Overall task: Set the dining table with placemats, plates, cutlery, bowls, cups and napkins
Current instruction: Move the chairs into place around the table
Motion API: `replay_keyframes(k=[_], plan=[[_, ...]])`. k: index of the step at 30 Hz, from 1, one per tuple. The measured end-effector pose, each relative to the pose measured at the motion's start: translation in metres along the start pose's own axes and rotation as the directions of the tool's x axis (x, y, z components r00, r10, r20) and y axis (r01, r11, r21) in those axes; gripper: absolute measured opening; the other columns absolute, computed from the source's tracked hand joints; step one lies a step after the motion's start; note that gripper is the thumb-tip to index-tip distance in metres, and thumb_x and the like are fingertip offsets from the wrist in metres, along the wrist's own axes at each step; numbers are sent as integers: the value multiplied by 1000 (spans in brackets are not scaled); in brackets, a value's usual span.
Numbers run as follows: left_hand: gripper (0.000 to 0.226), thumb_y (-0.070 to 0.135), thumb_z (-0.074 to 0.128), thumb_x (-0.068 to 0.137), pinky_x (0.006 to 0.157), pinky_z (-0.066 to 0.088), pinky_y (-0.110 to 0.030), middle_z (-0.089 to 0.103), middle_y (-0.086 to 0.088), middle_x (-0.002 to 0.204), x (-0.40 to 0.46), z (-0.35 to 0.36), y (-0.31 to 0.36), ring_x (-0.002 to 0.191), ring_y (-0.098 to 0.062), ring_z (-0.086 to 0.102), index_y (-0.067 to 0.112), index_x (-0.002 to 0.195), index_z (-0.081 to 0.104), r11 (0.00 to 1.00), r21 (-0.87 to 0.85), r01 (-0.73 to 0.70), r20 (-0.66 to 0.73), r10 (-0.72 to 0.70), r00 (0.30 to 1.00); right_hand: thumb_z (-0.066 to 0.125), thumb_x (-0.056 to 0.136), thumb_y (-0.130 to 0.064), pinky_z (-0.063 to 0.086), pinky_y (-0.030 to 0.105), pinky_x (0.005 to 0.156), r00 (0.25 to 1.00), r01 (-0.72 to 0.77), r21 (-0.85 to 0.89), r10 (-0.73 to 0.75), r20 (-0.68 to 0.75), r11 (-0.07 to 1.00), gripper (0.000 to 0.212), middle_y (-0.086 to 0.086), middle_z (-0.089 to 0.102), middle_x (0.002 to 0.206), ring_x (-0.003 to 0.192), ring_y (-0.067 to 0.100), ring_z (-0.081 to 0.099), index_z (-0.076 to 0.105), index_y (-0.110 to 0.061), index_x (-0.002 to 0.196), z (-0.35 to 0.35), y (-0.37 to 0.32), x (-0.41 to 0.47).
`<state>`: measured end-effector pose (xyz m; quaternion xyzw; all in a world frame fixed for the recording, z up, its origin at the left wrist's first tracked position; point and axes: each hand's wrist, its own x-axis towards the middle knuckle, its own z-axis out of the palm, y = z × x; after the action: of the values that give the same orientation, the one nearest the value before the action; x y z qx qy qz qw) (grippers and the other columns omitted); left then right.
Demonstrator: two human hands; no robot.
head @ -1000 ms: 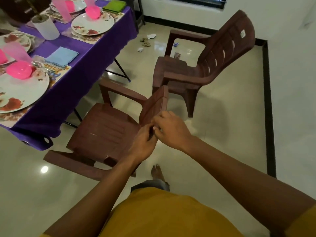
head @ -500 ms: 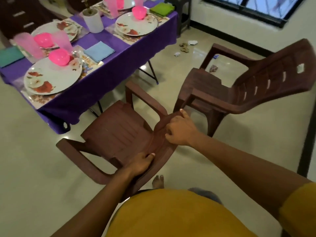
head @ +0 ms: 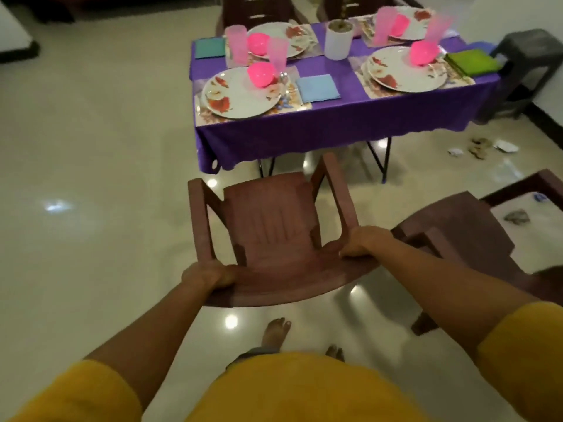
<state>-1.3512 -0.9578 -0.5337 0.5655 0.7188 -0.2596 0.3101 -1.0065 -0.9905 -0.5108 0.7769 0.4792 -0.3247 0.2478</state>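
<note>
A brown plastic chair (head: 271,236) is held by its backrest top, facing the bench (head: 329,123): the left hand (head: 207,277) is curled over the backrest's left end and the right hand (head: 364,243) over its right end, the 2 hands well apart. Beyond the chair, the bench is covered with a purple cloth and carries 4 floral plates, the nearest (head: 242,94) with a pink bowl (head: 261,74) on it. A blue napkin (head: 316,88) lies just beside that plate. A second chair (head: 463,229) stands beside the held chair.
</note>
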Motion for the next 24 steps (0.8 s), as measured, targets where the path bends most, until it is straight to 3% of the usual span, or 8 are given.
replay_keyframes(k=[3, 6, 11, 15, 20, 24], plan=[[104, 103, 51, 56, 85, 52, -37, 68, -5, 123, 1, 4, -2, 100, -26, 65, 28, 126, 70, 998, -45, 37, -49, -40, 998, 72, 67, -58, 53, 36, 86, 998, 38, 99, -42, 44, 994, 71, 4, 67, 120, 97, 23, 64, 65, -20, 126, 2, 7, 13], [106, 105, 54, 45, 78, 55, -36, 69, -2, 106, 2, 7, -3, 88, -25, 67, 28, 116, 70, 997, -67, 40, -103, -47, 994, 66, 64, -62, 54, 36, 85, 998, 59, 127, -58, -12, 990, 73, 5, 67, 116, 95, 24, 64, 66, -21, 125, 9, 13, 14], [111, 110, 53, 34, 78, 55, -38, 70, 2, 99, 10, 0, -4, 86, -22, 66, 31, 109, 70, 997, -64, 35, -126, -43, 991, 66, 83, -50, 55, 33, 82, 996, 80, 147, -74, -45, 986, 45, 3, 66, 103, 91, 21, 66, 69, -18, 114, 13, 15, 2], [92, 101, 60, 49, 73, 52, -36, 69, 1, 92, 7, -11, -1, 80, -19, 65, 27, 102, 70, 998, -59, 20, -136, -28, 990, 68, 84, -47, 58, 34, 83, 996, 76, 176, -65, -69, 982, 37, 3, 68, 100, 88, 21, 68, 69, -17, 106, 6, 12, 3], [75, 82, 66, 75, 77, 52, -35, 65, -1, 90, 10, -24, 8, 87, -23, 65, 18, 114, 68, 996, -81, 35, -177, -49, 983, 70, 80, -43, 57, 31, 73, 992, 75, 196, -54, -112, 978, 32, 1, 69, 91, 79, 17, 68, 69, -18, 99, -4, 9, 12], [92, 100, 60, 58, 71, 55, -35, 68, -1, 88, 22, -23, 11, 76, -20, 66, 22, 107, 68, 996, -82, 35, -179, -49, 983, 69, 78, -48, 52, 30, 66, 991, 64, 220, -37, -127, 973, 35, 1, 69, 89, 78, 17, 67, 69, -18, 96, -4, 7, 22]])
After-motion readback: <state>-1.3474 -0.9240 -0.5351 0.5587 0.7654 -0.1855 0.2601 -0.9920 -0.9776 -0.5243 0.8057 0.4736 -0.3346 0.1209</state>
